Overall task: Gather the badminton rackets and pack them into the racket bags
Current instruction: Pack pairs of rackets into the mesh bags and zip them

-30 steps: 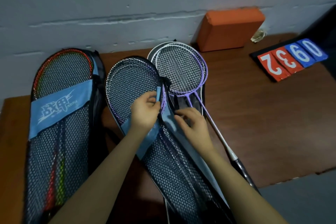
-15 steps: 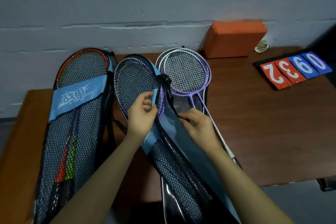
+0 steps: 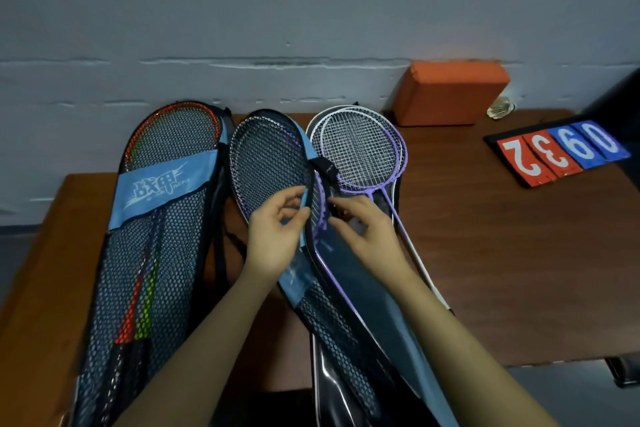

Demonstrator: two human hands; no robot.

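Observation:
Three racket bags lie side by side on the wooden table. The left mesh bag with a blue band holds red and green rackets. The middle mesh bag holds a purple racket. My left hand pinches the blue edge of this bag's opening. My right hand grips the other side of the opening, by the zip. To the right, two loose rackets, purple and white, lie on top of a third bag, which is mostly hidden under them.
An orange block leans against the grey wall at the back. A flip scoreboard with red and blue number cards lies at the far right. Bare table shows between the rackets and the scoreboard.
The view has tilted up and shifted slightly. Both hands have moved closer together on the middle bag's opening; my right hand has risen toward the zip.

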